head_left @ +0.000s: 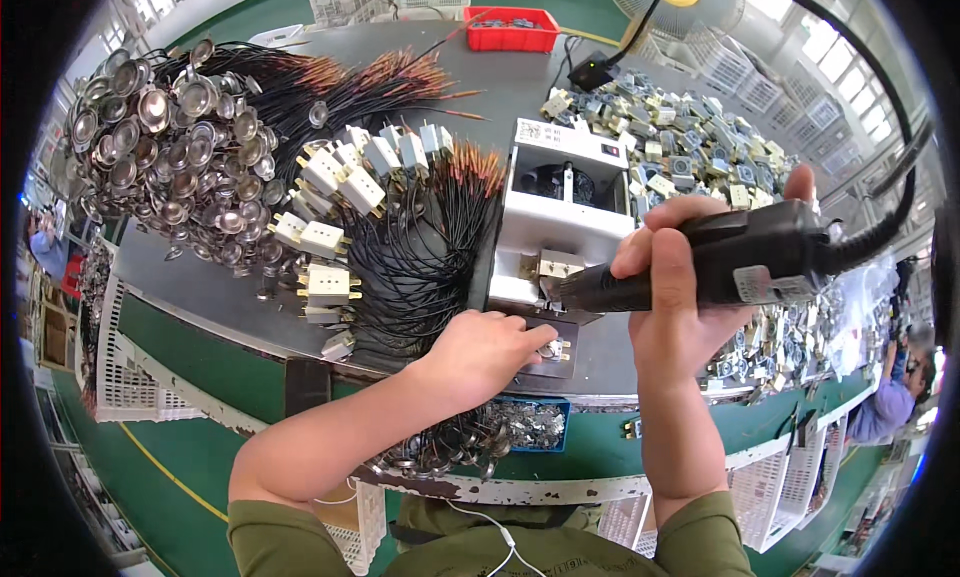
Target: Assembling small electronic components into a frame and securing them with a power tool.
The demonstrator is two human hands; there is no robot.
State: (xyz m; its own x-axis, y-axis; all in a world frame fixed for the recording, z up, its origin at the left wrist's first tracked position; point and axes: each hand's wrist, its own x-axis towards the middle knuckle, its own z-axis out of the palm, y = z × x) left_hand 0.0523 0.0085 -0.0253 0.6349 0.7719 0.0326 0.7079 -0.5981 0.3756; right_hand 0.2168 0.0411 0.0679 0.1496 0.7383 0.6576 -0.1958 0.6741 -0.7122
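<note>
Several white blocks [328, 283] among wires [405, 295] seem done; many loose blocks [680, 165] likely remain. Right hand [678, 312] grips black power tool [712, 257]; left hand [478, 351] curled, hold unclear

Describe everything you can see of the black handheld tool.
The black handheld tool has a thick, plastic-looking body, held nearly level, narrowing toward its left end. A pale label sits on its side; a ribbed black cable leaves its right end and bends upward. The right hand grips it. Its left end is beside a pale block at the white machine; whether they touch, or whether it is running, cannot be told.
</note>
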